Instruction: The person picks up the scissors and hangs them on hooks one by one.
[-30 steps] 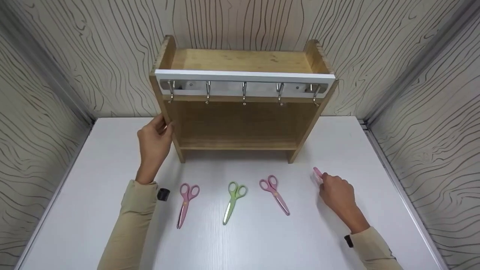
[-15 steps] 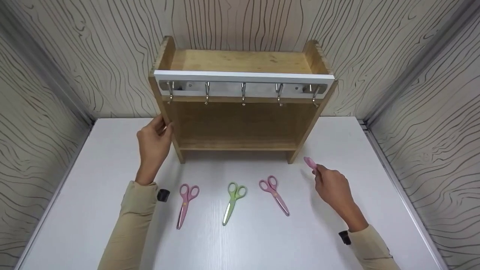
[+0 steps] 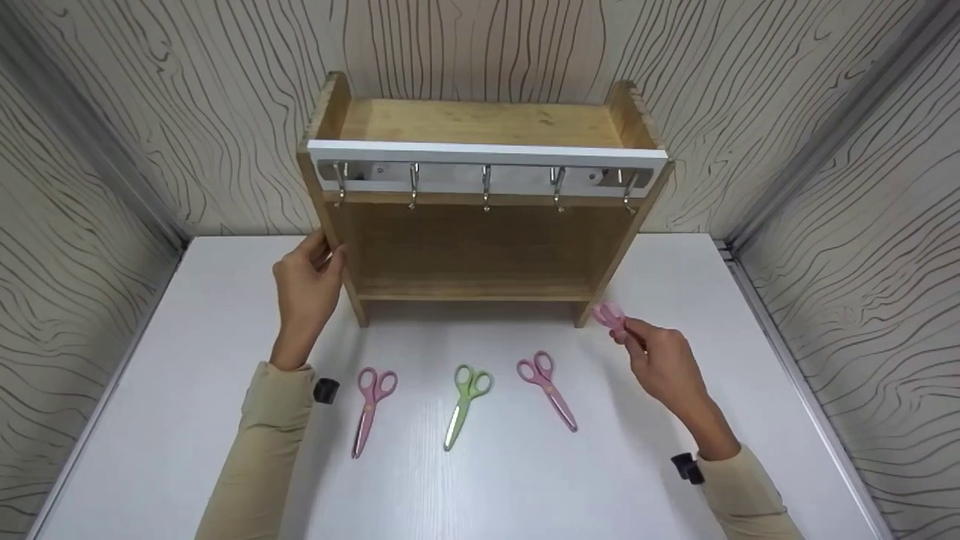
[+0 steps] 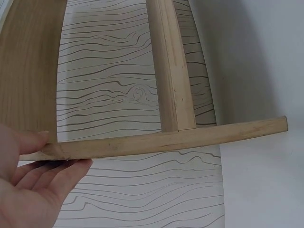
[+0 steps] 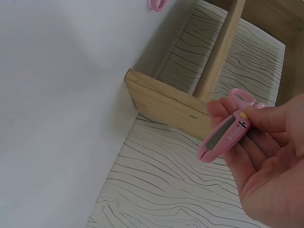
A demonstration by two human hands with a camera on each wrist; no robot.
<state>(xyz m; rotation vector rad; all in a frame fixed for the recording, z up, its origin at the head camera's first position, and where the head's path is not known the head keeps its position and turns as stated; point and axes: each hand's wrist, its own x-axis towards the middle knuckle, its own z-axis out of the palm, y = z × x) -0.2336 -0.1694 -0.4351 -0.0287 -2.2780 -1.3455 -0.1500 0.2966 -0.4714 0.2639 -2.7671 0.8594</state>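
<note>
My left hand [image 3: 307, 281] grips the left side panel of a wooden shelf [image 3: 472, 294]; the left wrist view shows the thumb on one face and the fingers [image 4: 71, 178] on the other. In my right hand [image 3: 666, 365] is a pair of pink scissors [image 5: 228, 130], pinched near the pivot with its loops upward. It is held above the table beside the shelf's right leg. A white rail [image 3: 487, 153] with several metal hooks [image 3: 487, 187] runs across the shelf's upper front. Lying on the table are pink scissors [image 3: 369, 409], green scissors [image 3: 463, 405] and pink scissors [image 3: 550, 390].
The white table [image 3: 510, 495] is enclosed by wood-grain patterned walls [image 3: 112, 112] at the back and both sides. Metal strips [image 3: 810, 142] run along the corners. Beneath the hook rail the shelf has an open compartment [image 3: 472, 244].
My right hand has lifted the pink scissors and moved left and forward toward the shelf's right leg, turning their loops into view. My left hand keeps its grip on the side panel.
</note>
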